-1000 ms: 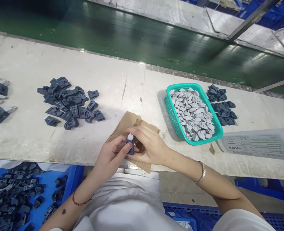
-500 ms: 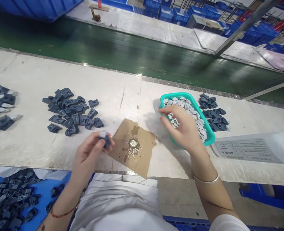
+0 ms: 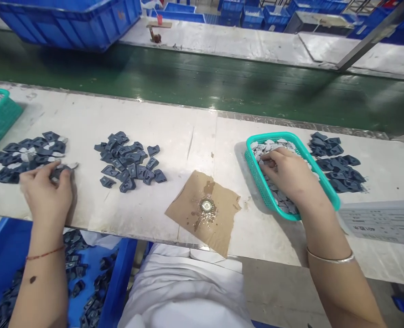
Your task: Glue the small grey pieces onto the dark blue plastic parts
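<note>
At the left of the table, my left hand (image 3: 48, 189) is closed, thumb and fingers around a dark plastic part (image 3: 56, 172) with a white piece on it. It rests at the edge of a group of dark parts with white pieces (image 3: 26, 152). My right hand (image 3: 289, 175) reaches into a green basket (image 3: 261, 184) of small whitish pieces (image 3: 284, 202); its fingers are bent together among them, and what the fingertips hold is hidden. Between my hands lies a wet, spotted brown cardboard sheet (image 3: 186, 205) with a small round cap (image 3: 207, 206) on it.
Plain dark parts (image 3: 126, 159) are heaped left of the cardboard, and more (image 3: 342, 168) lie right of the basket. A white labelled container (image 3: 386, 221) lies at the right. Another green basket (image 3: 3, 118) stands far left. Beyond runs a green conveyor belt (image 3: 174, 77) with a blue crate (image 3: 65, 23).
My left hand has moved left with the dark part, from beside the cardboard to the group at the left. My right hand has lowered into the basket. The view has turned leftward.
</note>
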### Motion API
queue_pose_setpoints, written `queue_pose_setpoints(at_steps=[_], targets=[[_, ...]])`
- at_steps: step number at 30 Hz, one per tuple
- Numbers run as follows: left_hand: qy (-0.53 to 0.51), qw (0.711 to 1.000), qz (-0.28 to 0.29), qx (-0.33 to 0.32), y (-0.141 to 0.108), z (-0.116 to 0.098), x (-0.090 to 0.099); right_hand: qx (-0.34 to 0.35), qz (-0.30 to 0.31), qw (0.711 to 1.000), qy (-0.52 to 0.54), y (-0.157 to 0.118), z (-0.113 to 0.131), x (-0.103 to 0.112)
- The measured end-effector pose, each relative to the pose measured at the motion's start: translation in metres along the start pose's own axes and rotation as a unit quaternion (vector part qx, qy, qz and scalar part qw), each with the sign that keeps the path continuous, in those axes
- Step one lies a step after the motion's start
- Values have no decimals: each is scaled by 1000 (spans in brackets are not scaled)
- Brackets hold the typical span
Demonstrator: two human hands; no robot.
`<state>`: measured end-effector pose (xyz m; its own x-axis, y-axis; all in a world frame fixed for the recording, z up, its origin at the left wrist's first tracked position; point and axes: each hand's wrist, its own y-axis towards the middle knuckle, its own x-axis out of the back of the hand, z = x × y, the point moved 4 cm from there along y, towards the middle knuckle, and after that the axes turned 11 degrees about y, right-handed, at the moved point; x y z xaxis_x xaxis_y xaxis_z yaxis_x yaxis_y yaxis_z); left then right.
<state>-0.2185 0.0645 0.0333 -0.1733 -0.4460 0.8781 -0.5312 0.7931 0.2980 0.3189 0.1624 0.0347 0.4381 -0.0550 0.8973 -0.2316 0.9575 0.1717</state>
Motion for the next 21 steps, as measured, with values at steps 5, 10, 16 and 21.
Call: queue_pose_setpoints(at_steps=[5,10,16,21], targets=[[29,997,-32,-61,-13,-30,5,3,0,999,43,0,-3,-2],[-41,978,160,-125,-37,-55,-8,-18,17,998,58,-1,0,0],[55,976,95,-186,-53,-51,-7,-67,-4,975,214,-6,3,9],[-14,997,-11,-73,-56,-38,0,-118,-14,902,415,-10,8,14]])
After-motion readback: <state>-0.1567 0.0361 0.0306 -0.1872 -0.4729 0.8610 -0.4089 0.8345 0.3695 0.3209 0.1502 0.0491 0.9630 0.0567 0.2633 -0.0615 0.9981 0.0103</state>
